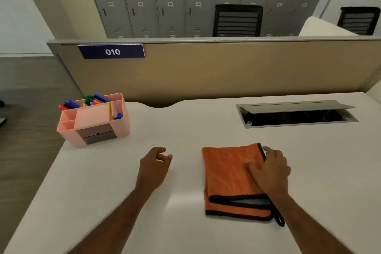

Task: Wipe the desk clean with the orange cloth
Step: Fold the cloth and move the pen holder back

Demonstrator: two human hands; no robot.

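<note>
A folded orange cloth [228, 175] with black trim and a hanging loop lies flat on the white desk [181, 134], right of centre. My right hand [270, 169] rests on the cloth's right edge, thumb on top and fingers curled around the black-trimmed side. Left of the cloth, apart from it, my left hand [154, 165] hovers just over the desk with its fingers loosely curled and nothing in it.
A pink desk organiser [92, 121] with several coloured markers stands at the back left corner. An open cable hatch [294, 114] is set into the desk at the back right. A beige partition [226, 68] with a "010" sign runs behind the desk.
</note>
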